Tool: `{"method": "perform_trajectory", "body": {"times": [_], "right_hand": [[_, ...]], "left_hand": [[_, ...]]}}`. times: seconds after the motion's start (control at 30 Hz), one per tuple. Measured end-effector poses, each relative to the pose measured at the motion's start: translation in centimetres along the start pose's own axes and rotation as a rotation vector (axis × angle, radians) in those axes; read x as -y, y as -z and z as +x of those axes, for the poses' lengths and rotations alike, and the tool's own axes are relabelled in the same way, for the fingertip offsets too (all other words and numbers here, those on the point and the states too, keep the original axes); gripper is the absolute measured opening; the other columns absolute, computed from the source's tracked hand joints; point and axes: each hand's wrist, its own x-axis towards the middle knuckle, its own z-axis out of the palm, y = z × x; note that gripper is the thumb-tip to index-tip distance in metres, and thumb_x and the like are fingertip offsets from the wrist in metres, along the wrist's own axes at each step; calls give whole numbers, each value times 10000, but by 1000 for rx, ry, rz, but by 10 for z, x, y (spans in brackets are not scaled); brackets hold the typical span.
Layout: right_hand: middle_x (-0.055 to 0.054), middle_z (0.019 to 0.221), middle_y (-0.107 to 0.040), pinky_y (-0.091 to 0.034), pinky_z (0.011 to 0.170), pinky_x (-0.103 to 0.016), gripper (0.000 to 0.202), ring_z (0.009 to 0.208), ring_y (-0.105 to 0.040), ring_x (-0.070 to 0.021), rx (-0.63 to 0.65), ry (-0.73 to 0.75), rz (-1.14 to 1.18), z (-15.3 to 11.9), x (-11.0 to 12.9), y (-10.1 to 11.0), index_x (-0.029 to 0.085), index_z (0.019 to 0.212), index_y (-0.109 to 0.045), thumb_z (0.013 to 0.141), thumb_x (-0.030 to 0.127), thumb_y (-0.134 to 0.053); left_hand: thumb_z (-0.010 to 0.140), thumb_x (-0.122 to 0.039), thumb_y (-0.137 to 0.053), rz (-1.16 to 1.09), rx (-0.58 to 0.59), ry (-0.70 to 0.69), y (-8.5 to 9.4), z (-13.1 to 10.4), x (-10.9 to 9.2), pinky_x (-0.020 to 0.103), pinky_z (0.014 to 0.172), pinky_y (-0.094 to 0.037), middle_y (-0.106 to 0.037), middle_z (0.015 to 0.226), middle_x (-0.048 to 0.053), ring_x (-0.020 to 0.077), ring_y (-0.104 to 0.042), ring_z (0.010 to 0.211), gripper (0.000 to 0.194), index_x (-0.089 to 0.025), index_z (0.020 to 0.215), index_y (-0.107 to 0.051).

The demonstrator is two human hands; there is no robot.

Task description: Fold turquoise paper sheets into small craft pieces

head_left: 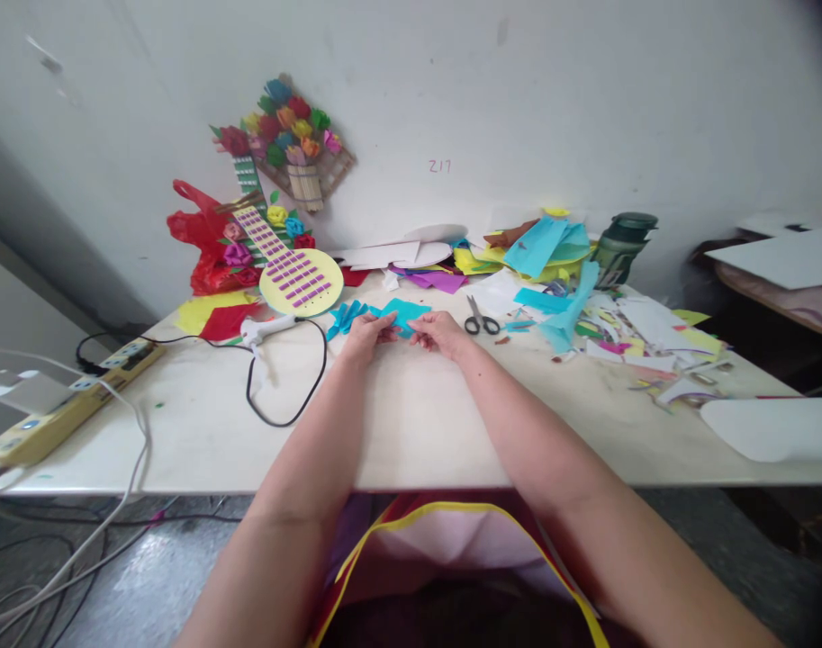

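Between my two hands is a small blue sheet of paper (405,312), just above the table or resting on it; I cannot tell which. My left hand (372,331) grips its left side with closed fingers. At the paper's lower right, my right hand (440,333) pinches the edge. Several curled blue paper pieces (348,317) lie just left of my left hand. Black-handled scissors (482,319) rest on the table to the right of my right hand, blades pointing away from me.
A white glue gun (268,331) with a looping black cord lies left. Farther left is a yellow power strip (79,396). A yellow paper guitar (302,281) leans at the back, near a red bag (204,238). Paper scraps (627,333) and a green bottle (623,250) occupy the right.
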Motion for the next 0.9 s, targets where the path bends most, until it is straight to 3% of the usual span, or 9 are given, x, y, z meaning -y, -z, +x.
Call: {"method": "perform_trajectory", "body": {"times": [0.2, 0.5, 0.9], "right_hand": [[-10, 473, -621, -310, 309, -158, 216, 322, -434, -50, -30, 16, -80, -4, 3, -4, 141, 573, -533, 757, 175, -641], [14, 442, -595, -303, 310, -155, 233, 309, -431, -49, -59, 73, -141, -6, 6, -9, 149, 572, -510, 800, 116, -540], [-5, 507, -643, -386, 355, -173, 131, 337, -480, -66, 7, 16, -34, -4, 5, -1, 139, 716, -556, 829, 194, -591]], "left_hand": [[587, -428, -776, -29, -20, 20, -2, -1, -1, 325, 606, -524, -624, 585, 29, 170, -623, 558, 345, -153, 624, -572], [568, -435, -802, 8, 0, 39, -5, 1, 1, 308, 598, -481, -644, 625, 57, 133, -569, 519, 361, -129, 618, -618], [583, -379, -799, 24, -43, 22, 1, 3, 0, 318, 609, -499, -605, 551, 36, 139, -580, 504, 325, -130, 567, -590]]}}
